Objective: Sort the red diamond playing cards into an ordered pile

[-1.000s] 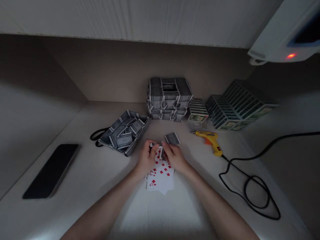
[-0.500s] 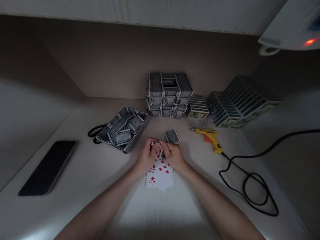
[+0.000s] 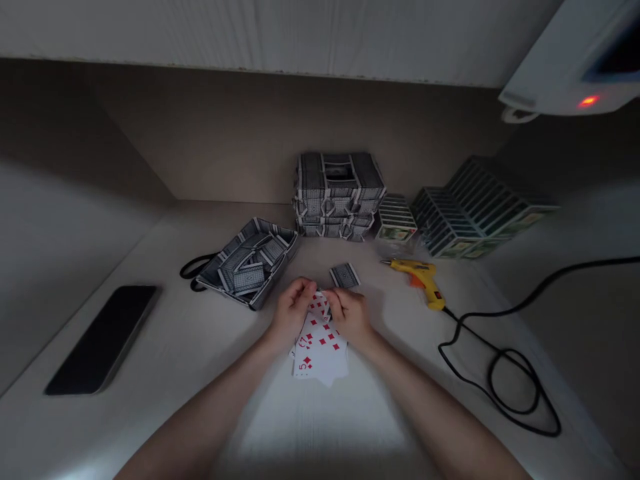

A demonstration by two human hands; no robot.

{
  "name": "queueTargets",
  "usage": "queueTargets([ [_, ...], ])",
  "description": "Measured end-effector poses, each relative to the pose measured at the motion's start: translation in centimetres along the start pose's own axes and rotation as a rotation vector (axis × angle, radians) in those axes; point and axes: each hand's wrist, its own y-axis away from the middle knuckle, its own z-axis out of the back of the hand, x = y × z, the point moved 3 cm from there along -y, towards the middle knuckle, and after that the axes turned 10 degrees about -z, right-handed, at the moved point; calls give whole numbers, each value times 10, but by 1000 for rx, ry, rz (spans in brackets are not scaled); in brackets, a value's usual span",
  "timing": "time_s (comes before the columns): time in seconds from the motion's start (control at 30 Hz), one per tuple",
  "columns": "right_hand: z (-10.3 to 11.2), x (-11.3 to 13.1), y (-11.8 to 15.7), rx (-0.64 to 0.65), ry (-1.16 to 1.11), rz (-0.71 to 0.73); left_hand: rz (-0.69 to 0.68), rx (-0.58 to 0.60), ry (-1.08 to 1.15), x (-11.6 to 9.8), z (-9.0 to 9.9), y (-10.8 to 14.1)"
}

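**Card handling at desk centre**

Desk [image 3: 150,407] filling the view, pale and woodgrain, bearing everything listed below. Device [image 3: 575,63] hanging at upper right, showing a red light. Rows of boxed decks [image 3: 475,217] standing at rear right. Stack of card-built trays [image 3: 339,197] sitting at rear centre, touching the back wall. Black cable [image 3: 505,373] looping across the right side, running up to the yellow glue gun [image 3: 420,277]. Phone [image 3: 103,339] lying face up, screen dark, at far left, well apart from the hands. Open card-built tray [image 3: 250,261] resting left of centre, holding loose patterned pieces. Fan of red diamond cards [image 3: 320,347] lying face up at desk centre, directly under both hands, the five showing at the near corner. Left hand [image 3: 290,313] curling closed, fingertips pinching the top edge of the fan. Right hand [image 3: 350,315] curling closed likewise, fingertips meeting the left at the same edge. Single small card piece [image 3: 344,275] lying pattern side up just beyond the right hand, not touching.
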Motion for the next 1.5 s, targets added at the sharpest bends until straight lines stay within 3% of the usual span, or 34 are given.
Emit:
queueTargets([
  [0.23, -2, -2, 2, 56, -49, -11, 29, -18, 68, -3, 2, -1],
  [0.37, -2, -5, 1, 136, -261, -218, 80, -29, 91, -3, 2, 0],
  [0.47, -4, -7, 0, 292, -396, -386, 58, -24, 9, -3, 2, 1],
  [0.63, -6, -2, 1, 596, -482, -486, -107, -10, -248, -5, 4, 2],
  [0.77, -13, 0, 6, 904, -776, -651, -232, -11, -367, -8, 6, 2],
  [0.87, -15, 1, 8, 1022, -994, -707, -268, -12, -410, -8, 7, 2],
  [1.1, -16, 1, 7, 923, -1118, -765, -290, 38, -454, -5, 7, 2],
  [1.5, -20, -3, 8, 773, -976, -803, -285, 49, -498, -7, 6, 2],
])
